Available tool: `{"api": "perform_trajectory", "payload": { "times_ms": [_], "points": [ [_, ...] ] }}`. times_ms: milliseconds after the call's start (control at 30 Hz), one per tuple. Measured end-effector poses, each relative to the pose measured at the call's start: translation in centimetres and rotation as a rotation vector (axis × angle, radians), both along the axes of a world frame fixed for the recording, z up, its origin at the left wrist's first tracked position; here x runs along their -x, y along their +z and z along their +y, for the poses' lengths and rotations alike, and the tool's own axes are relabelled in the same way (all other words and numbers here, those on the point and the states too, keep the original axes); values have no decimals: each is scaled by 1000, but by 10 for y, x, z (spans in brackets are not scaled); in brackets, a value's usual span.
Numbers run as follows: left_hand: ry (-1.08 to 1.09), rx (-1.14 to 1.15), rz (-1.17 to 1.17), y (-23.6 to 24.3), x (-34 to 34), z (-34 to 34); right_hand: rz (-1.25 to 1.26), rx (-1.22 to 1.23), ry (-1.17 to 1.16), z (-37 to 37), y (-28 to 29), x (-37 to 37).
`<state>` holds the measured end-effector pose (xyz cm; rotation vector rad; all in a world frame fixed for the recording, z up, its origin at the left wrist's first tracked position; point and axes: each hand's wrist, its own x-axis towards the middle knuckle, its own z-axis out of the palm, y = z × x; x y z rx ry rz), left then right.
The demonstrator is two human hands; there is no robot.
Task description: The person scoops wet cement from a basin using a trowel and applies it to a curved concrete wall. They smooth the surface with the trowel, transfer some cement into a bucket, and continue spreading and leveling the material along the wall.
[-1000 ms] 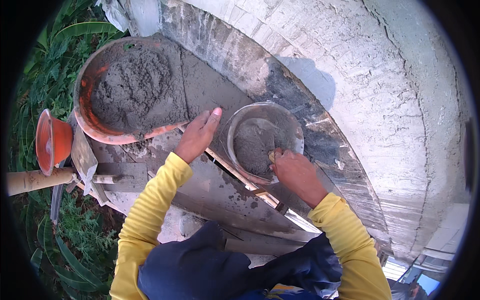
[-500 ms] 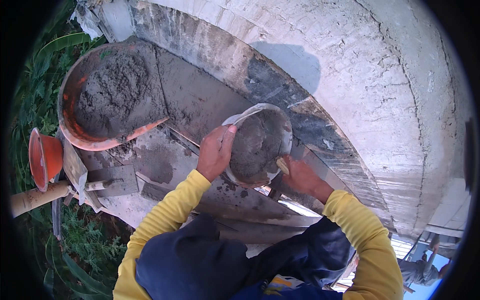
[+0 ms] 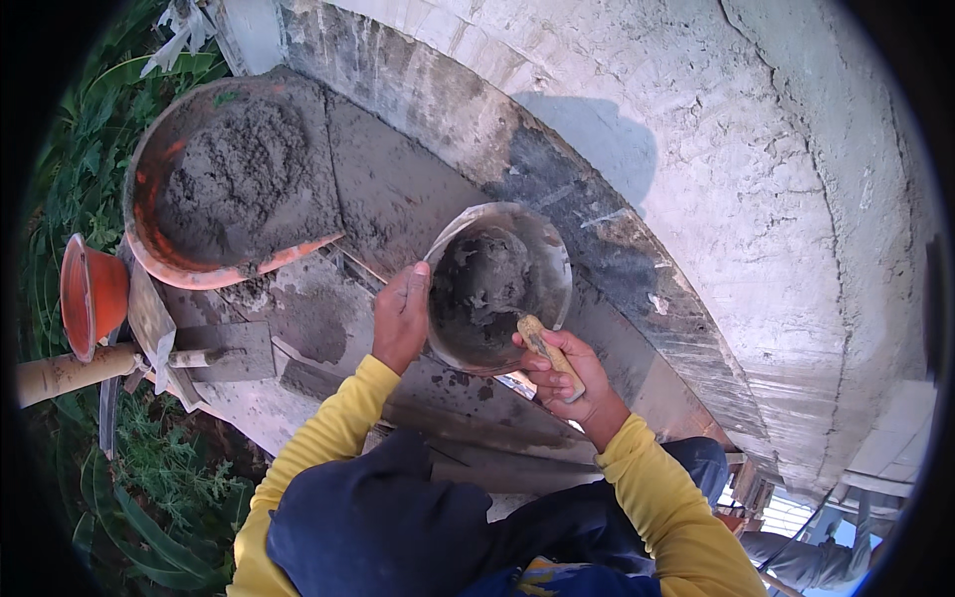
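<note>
My left hand (image 3: 401, 316) grips the left rim of a round, mortar-smeared bucket (image 3: 553, 249), thumb over the edge. Inside, wet grey mortar (image 3: 492, 271) clings to the bottom. At the bucket's near right rim, my right hand (image 3: 582, 383) is closed round the wooden handle of a trowel (image 3: 553, 360). The trowel's handle points toward me. Its blade reaches into the bucket and is mostly hidden.
A large orange tub (image 3: 139, 234) of mortar lies at the far left, with a small orange bucket (image 3: 95, 298) and a bamboo pole (image 3: 80, 376) nearby. The curved concrete wall (image 3: 716, 169) rises at the right. Another person (image 3: 806, 559) shows at the lower right.
My right hand has turned and drawn nearer, so the trowel's handle now shows. The bucket has shifted slightly left and its mortar has moved, baring more of the inner wall.
</note>
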<state>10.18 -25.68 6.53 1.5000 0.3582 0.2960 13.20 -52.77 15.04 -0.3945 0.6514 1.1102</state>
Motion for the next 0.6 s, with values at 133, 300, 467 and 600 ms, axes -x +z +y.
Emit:
{"api": "perform_trajectory", "payload": {
  "times_ms": [133,300,467,600],
  "points": [
    [-11,-62,21,8,-1,1,-93,216,195,-28,68,0],
    [-50,-145,-66,23,-6,-19,-1384,1243,1227,-41,99,-28],
    [-32,-209,-101,27,-16,-27,-1723,1241,1412,24,44,-12],
    [-68,-169,-32,16,-7,-22,-1935,1243,1565,14,116,1]
  ]
}}
